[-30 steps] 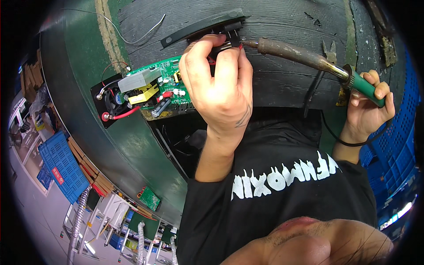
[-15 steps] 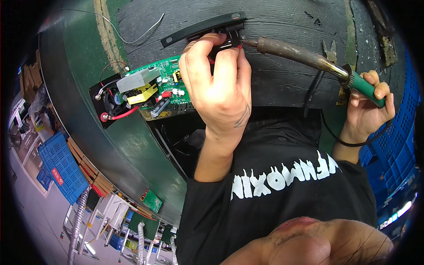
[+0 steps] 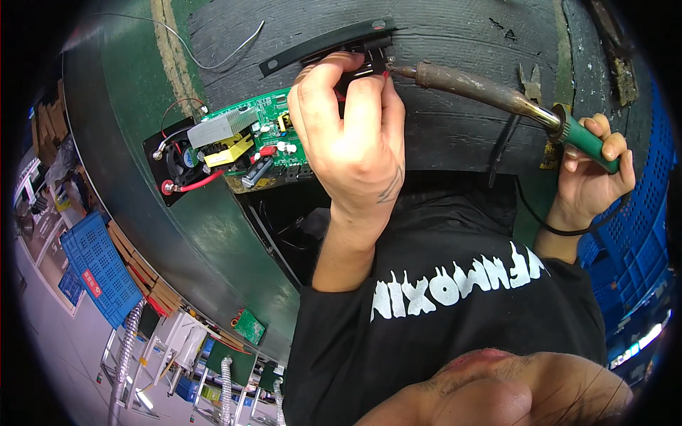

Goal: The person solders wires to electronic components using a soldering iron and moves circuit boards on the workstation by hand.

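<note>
In my right hand (image 3: 593,167) is a soldering iron (image 3: 486,91), gripped by its green handle. Its long metal barrel points left, and the tip sits right beside the black part with metal terminals (image 3: 369,64) that my left hand (image 3: 352,135) pinches. A bit of red shows at my left fingertips, probably a wire end. Behind those fingers lies a curved black panel (image 3: 327,46) with a hole near each end; my hand hides how the part joins it. Left of my hand, partly covered by it, is a green circuit board (image 3: 266,110).
A black fan plate (image 3: 174,163) with a red cable (image 3: 202,184) adjoins the board's left end. Thin solder wire (image 3: 227,60) curls across the dark bench mat (image 3: 455,35). Black cable ties (image 3: 504,142) lie under the iron. Blue crates (image 3: 643,213) stand at right.
Both hands keep nearly the same place. The iron's tip has shifted very slightly at the terminals.
</note>
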{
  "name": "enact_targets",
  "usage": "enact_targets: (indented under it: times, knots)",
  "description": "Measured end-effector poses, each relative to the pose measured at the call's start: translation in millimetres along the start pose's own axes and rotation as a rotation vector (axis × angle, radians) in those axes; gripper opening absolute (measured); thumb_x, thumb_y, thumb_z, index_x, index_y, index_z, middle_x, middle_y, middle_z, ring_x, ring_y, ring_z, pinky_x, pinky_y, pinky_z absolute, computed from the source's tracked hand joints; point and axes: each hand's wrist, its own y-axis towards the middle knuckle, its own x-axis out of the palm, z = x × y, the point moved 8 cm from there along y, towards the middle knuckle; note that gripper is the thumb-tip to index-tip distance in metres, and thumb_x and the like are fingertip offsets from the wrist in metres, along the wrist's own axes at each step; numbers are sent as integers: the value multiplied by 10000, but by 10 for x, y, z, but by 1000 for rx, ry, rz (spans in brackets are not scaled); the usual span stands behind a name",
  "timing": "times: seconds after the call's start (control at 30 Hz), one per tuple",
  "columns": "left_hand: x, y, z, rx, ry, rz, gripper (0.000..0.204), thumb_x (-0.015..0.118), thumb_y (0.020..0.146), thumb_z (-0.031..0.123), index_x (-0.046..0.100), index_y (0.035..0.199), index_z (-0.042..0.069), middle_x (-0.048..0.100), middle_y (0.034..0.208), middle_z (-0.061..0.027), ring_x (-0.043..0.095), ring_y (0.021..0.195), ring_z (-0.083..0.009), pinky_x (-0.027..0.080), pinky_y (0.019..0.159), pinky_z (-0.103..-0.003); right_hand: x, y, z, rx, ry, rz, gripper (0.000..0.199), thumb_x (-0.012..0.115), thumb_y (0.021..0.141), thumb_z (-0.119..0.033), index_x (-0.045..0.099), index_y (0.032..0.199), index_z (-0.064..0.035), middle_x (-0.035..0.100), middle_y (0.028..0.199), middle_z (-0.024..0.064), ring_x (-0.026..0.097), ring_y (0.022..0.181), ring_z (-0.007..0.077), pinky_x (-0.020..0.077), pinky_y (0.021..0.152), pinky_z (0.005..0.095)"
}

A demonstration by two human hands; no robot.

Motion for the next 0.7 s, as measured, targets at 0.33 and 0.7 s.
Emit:
enact_targets:
  times: [0.33, 0.7]
  knots:
    - [-8, 12, 39, 10, 16, 1, 199, 744, 680, -59, 629, 833, -3, 568, 1035, -129, 552, 896, -291, 470, 745, -359, -15, 0, -24, -2, -8, 11, 441, 311, 988, -378, 608, 829, -94, 631, 1131, 237, 648, 659, 280, 539, 504, 285]
    - [24, -10, 11, -18, 1, -3, 207, 746, 681, -53, 638, 850, -2, 570, 1027, -125, 553, 894, -289, 467, 736, -356, -125, 13, -63, 57, 48, 43, 355, 436, 951, -353, 623, 784, -102, 613, 1099, 191, 632, 784, 231, 495, 521, 225]
